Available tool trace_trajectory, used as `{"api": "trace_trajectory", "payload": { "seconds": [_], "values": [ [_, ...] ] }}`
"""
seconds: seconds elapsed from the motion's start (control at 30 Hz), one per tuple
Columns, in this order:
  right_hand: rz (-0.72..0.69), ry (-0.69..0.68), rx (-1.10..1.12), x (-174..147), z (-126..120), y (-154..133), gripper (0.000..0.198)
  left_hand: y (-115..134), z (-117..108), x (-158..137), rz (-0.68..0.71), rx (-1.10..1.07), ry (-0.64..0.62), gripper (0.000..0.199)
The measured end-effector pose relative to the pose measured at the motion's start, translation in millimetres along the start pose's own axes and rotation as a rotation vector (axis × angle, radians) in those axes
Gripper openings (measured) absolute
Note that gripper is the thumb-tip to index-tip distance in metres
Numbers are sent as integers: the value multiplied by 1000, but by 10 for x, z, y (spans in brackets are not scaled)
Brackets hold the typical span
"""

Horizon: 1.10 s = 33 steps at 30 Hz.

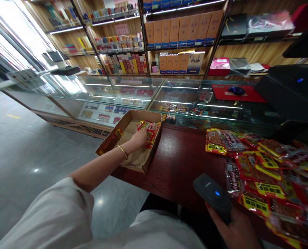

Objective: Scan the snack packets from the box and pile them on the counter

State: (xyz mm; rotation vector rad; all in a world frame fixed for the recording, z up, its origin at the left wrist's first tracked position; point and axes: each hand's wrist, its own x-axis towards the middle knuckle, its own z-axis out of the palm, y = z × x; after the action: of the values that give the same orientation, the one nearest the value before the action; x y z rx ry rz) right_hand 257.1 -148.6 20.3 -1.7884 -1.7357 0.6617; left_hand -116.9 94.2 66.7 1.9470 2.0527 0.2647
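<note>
My left hand point(140, 139), with a gold bangle on the wrist, reaches into a shallow cardboard box point(128, 160) on the wooden table. Its fingers are closed on a red and yellow snack packet point(149, 128) at the box's right side; the fingertips are partly hidden. Another packet leans against the left inner wall. Low at the right, my right hand point(237, 224) is wrapped round a dark handheld barcode scanner point(211, 192) with a lit blue light. Beside that hand lies a spread pile of snack packets point(262, 183), red, yellow and clear.
Behind the dark red tabletop point(180, 155) runs a glass display counter point(133, 83) with goods inside. A mouse point(236, 90) sits on a red mat point(218, 92) near a dark monitor-like device point(291, 90). Wall shelves hold boxes point(174, 31). Grey floor lies at left.
</note>
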Motion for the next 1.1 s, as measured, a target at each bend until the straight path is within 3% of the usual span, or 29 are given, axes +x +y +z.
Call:
{"api": "trace_trajectory", "payload": {
  "seconds": [0.13, 0.2, 0.3, 0.37, 0.47, 0.53, 0.63, 0.73, 0.9, 1.1],
  "values": [
    [18, 2, -3, -4, -35, 17, 40, -33, -117, 29, -36, -64, 26, 40],
    [24, 7, -11, -10, -35, 62, 41, 33, -255, -33, 8, -204, 65, 31],
    [33, 14, -11, -19, -38, 103, 43, 323, -434, -294, 154, -713, 80, 30],
    [31, 16, -3, -19, -47, 96, 42, 595, -435, -537, 217, -1051, -34, 35],
    [31, 32, 7, -28, -62, 73, 41, 952, -174, -829, 238, -1269, -293, 49],
    [25, 46, 13, -50, -65, 75, 41, 1092, 120, -892, 199, -1290, -367, 58],
    [-5, 54, 36, -99, -63, 94, 40, 1174, 534, -794, 67, -1369, -320, 55],
    [17, 82, 50, -126, -58, 78, 40, 1224, 784, -601, -49, -1532, -266, 44],
    [49, 91, 54, -76, -39, -18, 38, 1360, 1003, -405, -158, -1698, -239, 38],
    [96, 85, 39, 4, -1, -112, 38, 1326, 1124, -402, -72, -1655, -79, 27]
  ]
}}
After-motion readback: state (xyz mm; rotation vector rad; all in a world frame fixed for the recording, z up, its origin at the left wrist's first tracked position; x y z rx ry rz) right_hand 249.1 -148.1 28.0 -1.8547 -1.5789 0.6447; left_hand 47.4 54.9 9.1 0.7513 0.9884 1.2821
